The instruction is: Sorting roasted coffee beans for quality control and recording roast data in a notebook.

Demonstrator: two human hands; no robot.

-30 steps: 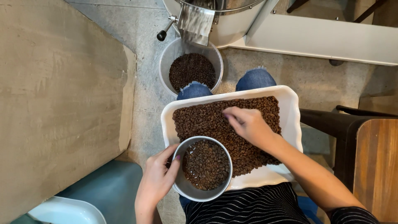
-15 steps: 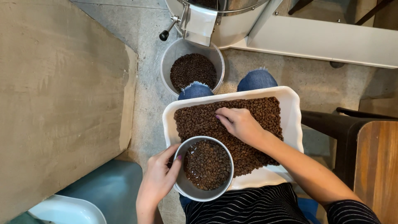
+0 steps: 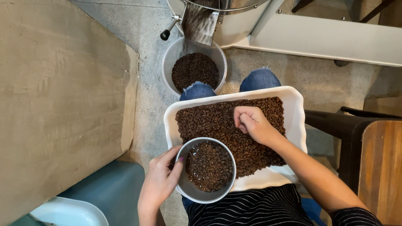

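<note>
Brown roasted beans (image 3: 217, 119) everywhere, and the right hand (image 3: 252, 123) sits right on top of them, fingers curled under into a loose fist, knuckles up, forearm running back toward the body on the near right. Whether it pinches a bean I cannot tell; the fingertips are tucked out of sight. Beneath it lies the white tray (image 3: 297, 121), resting across the person's lap, denim knees poking out beyond its far edge.

Over to the left hand (image 3: 161, 180): it grips the near-left rim of a round metal bowl (image 3: 190, 190), thumb hooked over the lip, fingers wrapped outside the wall. That bowl, partly filled with beans, sits just to the near left of the right hand, overlapping the tray's near corner.

These beans look light, hard and dry; they'd roll and scatter easily, so single ones want a fingertip pinch. The bowl looks stiff and smooth, best held at the rim, as now.

Beyond the right hand, on the floor, a white bucket (image 3: 169, 62) of beans stands under a metal chute (image 3: 201, 25).
</note>
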